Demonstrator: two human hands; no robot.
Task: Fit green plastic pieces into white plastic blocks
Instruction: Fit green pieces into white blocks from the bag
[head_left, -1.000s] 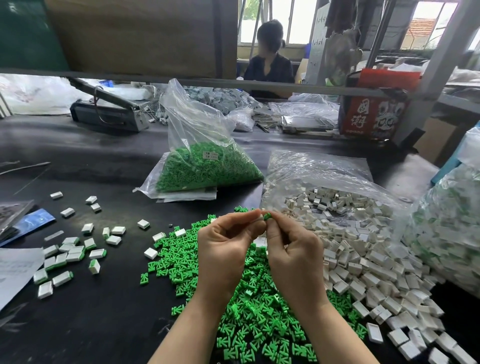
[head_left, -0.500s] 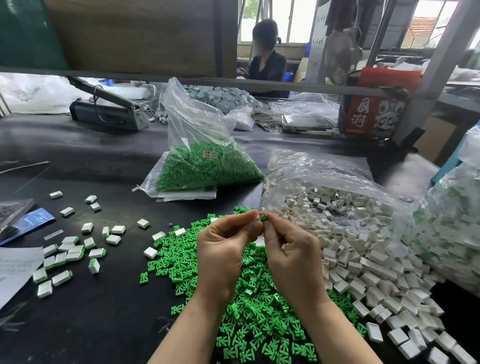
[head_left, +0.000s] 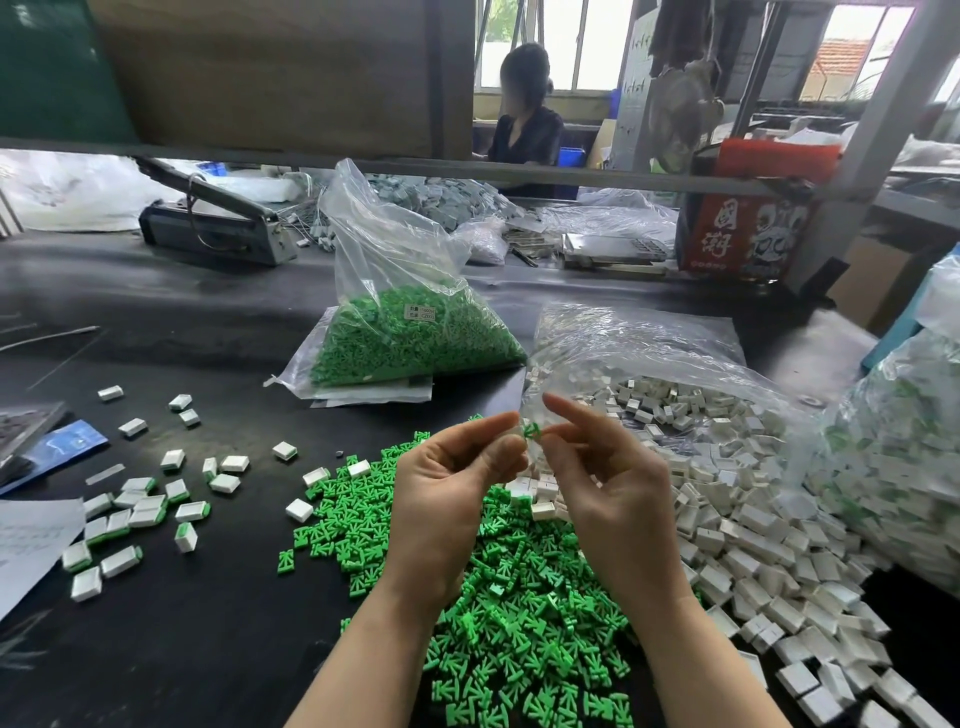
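My left hand (head_left: 449, 499) and my right hand (head_left: 618, 499) are raised together over a loose heap of green plastic pieces (head_left: 498, 613) on the black table. Between their fingertips is one small green piece (head_left: 531, 431); the left thumb and forefinger pinch it from the left, and the right fingertips hold its other side. My right forefinger sticks up, off the piece. No white block shows in either hand. A spread of white plastic blocks (head_left: 737, 525) spills from a clear bag to the right.
Fitted white-and-green blocks (head_left: 130, 514) lie scattered at the left. A clear bag of green pieces (head_left: 410, 338) stands behind the heap, and another full bag (head_left: 904, 467) sits at the right edge. A sealing machine (head_left: 218, 228) and a red box (head_left: 753, 228) stand at the back; a person sits beyond.
The hands have drawn slightly apart and my right forefinger has lifted. The green piece now shows more fully between the fingertips.
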